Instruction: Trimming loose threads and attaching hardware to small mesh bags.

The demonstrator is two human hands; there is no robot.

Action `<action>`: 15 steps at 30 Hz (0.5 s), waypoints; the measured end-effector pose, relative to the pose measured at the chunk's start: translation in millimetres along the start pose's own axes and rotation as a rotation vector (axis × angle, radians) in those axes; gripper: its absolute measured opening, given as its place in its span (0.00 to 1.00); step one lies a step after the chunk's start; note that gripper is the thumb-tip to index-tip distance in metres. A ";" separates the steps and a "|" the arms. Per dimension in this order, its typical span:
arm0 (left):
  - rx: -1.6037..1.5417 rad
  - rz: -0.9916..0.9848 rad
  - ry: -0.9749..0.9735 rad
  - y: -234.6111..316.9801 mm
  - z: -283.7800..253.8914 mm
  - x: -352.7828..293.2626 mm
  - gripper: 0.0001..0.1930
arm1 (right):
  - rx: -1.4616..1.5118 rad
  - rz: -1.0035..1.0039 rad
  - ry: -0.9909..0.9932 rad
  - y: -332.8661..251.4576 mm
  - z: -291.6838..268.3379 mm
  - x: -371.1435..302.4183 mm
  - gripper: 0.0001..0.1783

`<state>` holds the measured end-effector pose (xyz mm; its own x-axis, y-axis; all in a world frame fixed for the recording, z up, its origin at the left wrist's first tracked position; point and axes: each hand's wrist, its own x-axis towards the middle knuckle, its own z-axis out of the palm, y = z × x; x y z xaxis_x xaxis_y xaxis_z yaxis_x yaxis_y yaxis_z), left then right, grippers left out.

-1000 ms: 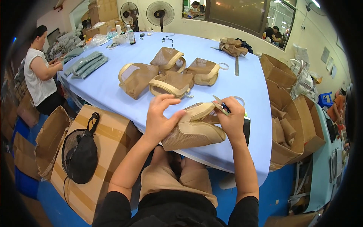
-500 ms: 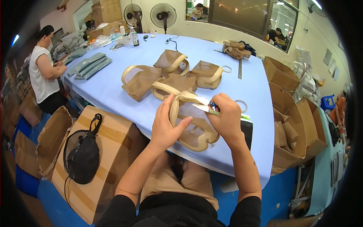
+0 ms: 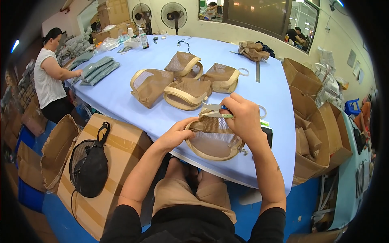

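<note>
A brown mesh pouch with beige binding is held just over the near edge of the table. My left hand is closed on the pouch's left rim, thumb on the mesh. My right hand grips a pair of thread snips with blue and green on the handles. The blades lie along the pouch's far rim, pointing left. Just beyond, another pouch lies with its beige zip edge facing me. Three similar pouches stand around it: one at left, one behind, one at right.
The blue-covered table carries a tape roll, a metal ruler and folded grey bags. Open cartons stand at right. A carton with a black mesh bag is at left. Another person works at the far left.
The held pouch has turned, its opening now facing up. My left hand has shifted from its top to its left side. The person at left now reaches toward the grey bags.
</note>
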<state>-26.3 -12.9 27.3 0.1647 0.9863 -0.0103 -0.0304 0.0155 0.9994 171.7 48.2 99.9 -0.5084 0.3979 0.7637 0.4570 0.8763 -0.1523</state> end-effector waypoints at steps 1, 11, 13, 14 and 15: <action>-0.074 0.049 -0.003 -4.3 3.2 -0.9 0.27 | -0.001 0.001 -0.001 3.3 1.5 0.6 0.05; -0.355 0.085 -0.216 -11.1 18.0 -19.5 0.13 | 0.103 0.041 -0.168 26.3 24.4 -1.9 0.06; -0.531 0.131 -0.183 -15.9 20.7 -23.6 0.13 | 0.173 0.083 -0.225 30.5 29.6 -7.5 0.07; -0.531 0.132 -0.179 -17.6 21.4 -25.8 0.13 | 0.309 0.167 -0.295 31.3 33.6 -12.3 0.07; -0.603 0.148 -0.189 -18.6 22.0 -27.6 0.13 | 0.444 0.251 -0.365 32.4 37.4 -16.9 0.08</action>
<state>-8.7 -44.0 9.7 0.2857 0.9399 0.1870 -0.6054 0.0257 0.7955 167.8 80.1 58.6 -0.6774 0.6042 0.4196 0.2873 0.7424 -0.6052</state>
